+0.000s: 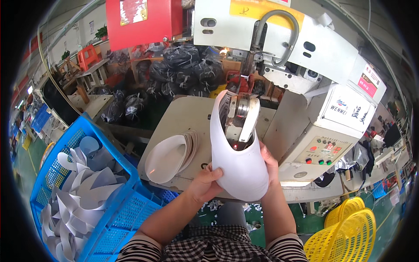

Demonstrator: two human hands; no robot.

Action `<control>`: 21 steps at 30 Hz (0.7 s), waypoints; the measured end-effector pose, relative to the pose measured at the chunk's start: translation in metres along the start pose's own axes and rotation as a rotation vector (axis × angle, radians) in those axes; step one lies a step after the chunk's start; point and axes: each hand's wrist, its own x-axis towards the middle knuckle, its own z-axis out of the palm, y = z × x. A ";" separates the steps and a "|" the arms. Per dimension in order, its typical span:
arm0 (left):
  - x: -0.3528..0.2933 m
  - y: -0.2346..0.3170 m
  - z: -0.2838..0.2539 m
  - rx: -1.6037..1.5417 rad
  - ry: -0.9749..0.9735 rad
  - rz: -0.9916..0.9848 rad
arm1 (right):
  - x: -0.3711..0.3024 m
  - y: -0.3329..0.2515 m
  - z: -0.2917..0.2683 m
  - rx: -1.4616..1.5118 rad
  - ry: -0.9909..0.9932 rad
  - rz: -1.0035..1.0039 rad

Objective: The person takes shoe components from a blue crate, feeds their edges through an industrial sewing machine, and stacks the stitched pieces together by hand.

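Between my two hands is a white shoe upper (244,174), its rounded toe turned toward me. Its open top surrounds the metal working head (239,113) of a machine, where a small red light glows. My left hand (206,183) grips the upper's left edge, thumb on the outside. On the other side, my right hand (269,163) has its fingers along the right edge. The undersides of both grips are hidden. Left of the upper, a stack of whitish shoe uppers (168,158) lies on the machine's table (174,118).
A blue plastic crate (114,227) full of curved white pieces (78,205) stands at my left. Yellow baskets (349,236) are at the lower right. The machine's control box (321,150) rises to the right. Black bags (183,70) are piled behind, and white scraps litter the green floor.
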 end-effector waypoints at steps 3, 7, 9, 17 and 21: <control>0.001 -0.006 0.013 -0.072 0.036 0.037 | 0.006 -0.010 0.009 0.062 0.004 0.046; 0.004 -0.012 0.024 -0.111 0.042 0.058 | 0.023 -0.030 0.014 0.129 0.032 0.138; 0.004 -0.018 0.024 -0.185 0.062 0.049 | 0.029 -0.037 0.020 0.143 0.033 0.230; -0.018 0.016 0.044 -0.106 0.108 -0.005 | -0.003 -0.016 0.010 0.146 0.085 0.104; -0.017 0.016 0.050 -0.091 0.066 0.065 | -0.022 -0.011 0.027 0.203 0.234 0.197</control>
